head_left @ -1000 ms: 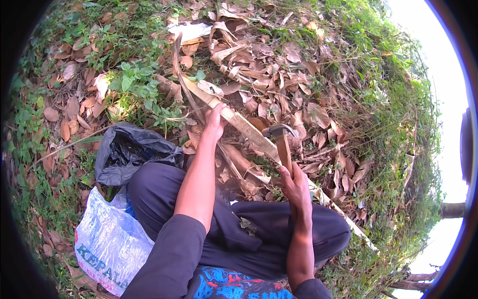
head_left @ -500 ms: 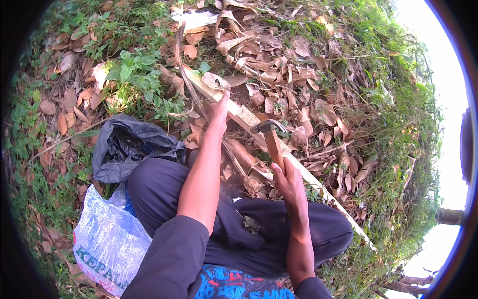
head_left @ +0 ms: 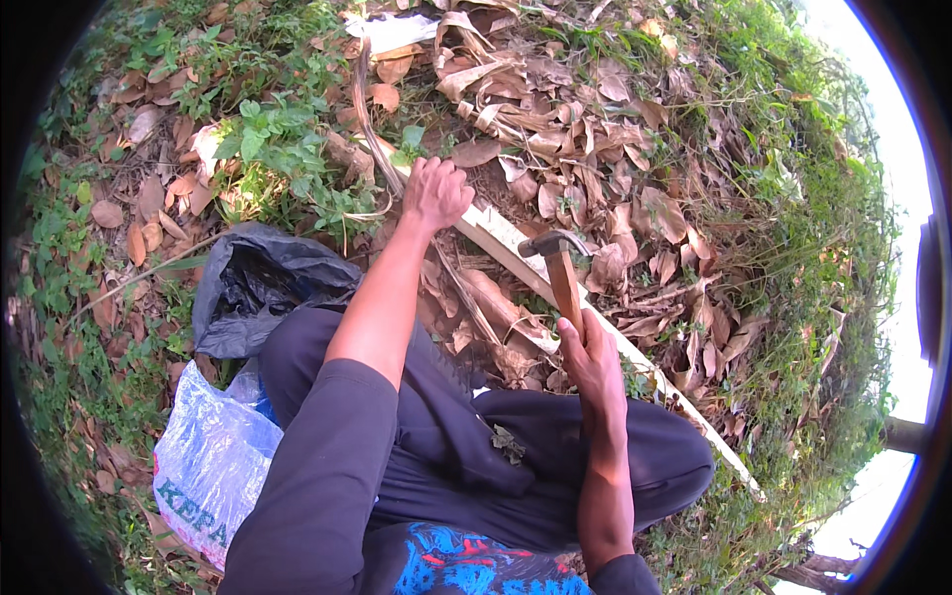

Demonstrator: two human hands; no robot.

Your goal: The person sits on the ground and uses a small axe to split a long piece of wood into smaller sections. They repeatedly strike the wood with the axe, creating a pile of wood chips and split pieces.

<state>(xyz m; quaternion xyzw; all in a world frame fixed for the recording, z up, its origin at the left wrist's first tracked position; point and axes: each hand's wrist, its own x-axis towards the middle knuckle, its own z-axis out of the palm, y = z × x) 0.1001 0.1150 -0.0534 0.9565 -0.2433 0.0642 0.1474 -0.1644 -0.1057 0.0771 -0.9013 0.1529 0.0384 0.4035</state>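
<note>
Head cam looks down at a person sitting with knees bent on leafy ground, and there's a long pale wooden board (head_left: 501, 241) running diagonally across the leaf litter (head_left: 654, 213) in front of the legs. Its near end goes past the right knee (head_left: 674, 461) toward the grass on the right.

Right hand (head_left: 592, 355) is wrapped around the wooden handle of a claw hammer (head_left: 564, 282), thumb lying along the handle. The hammer's head sits over the board in this view, but whether it's touching is anyone's guess.

Left hand (head_left: 438, 191) is on or just over the upper part of the board, fingers curled, back of the hand up. Can't tell if it's clenched on nothing, pinching something small or grasping the wood, since the knuckles hide it.

As for what could go wrong: the board looks like it's lying on loose dry leaves, so a knock could make it skid or rock, especially if that left hand isn't really pinning it. Bare knuckles in line with the hammer head are probably the big risk; one glancing hit could slide up the wood toward them. The dry stalk (head_left: 362, 94) beside the left wrist might snag too. The black plastic bag (head_left: 223, 317) by the left knee seems well out of it.
</note>
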